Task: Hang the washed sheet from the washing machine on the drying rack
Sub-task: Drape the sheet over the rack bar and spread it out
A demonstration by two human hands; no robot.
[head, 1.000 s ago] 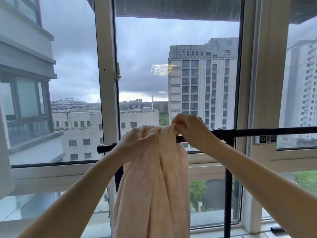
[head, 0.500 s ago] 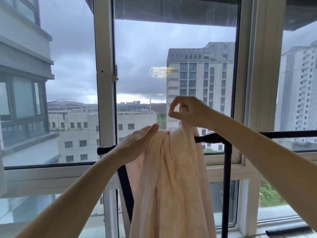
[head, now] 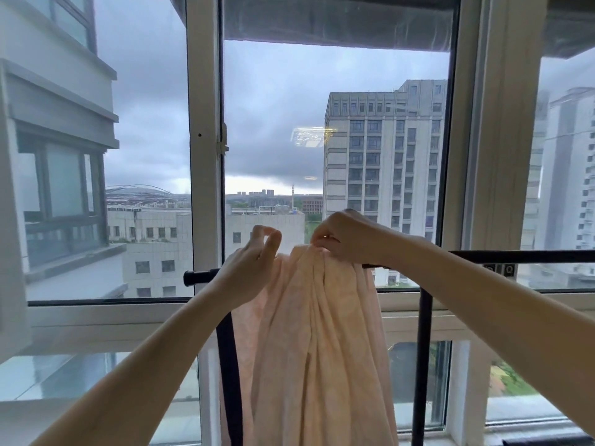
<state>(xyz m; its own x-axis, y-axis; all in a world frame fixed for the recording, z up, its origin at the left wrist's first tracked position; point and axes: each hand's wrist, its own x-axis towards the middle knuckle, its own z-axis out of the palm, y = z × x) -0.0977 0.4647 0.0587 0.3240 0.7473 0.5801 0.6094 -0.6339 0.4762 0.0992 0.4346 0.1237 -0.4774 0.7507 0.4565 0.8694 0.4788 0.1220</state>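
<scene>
My right hand (head: 351,239) pinches the bunched top of the pale pink fabric sheet (head: 318,349) on the black metal drying-rack bar (head: 547,256); left hand (head: 251,268) curled at its 9 o'clock edge, grip unclear.

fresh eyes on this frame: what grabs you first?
The pale pink sheet, bunched in long folds over the black rack bar at centre frame. The right hand pinches its gathered top on the bar, and the left hand sits at the sheet's left edge, fingers curled; whether it holds cloth is unclear. Behind, a big window shows dark storm cloud and a grey tower block at right.
</scene>
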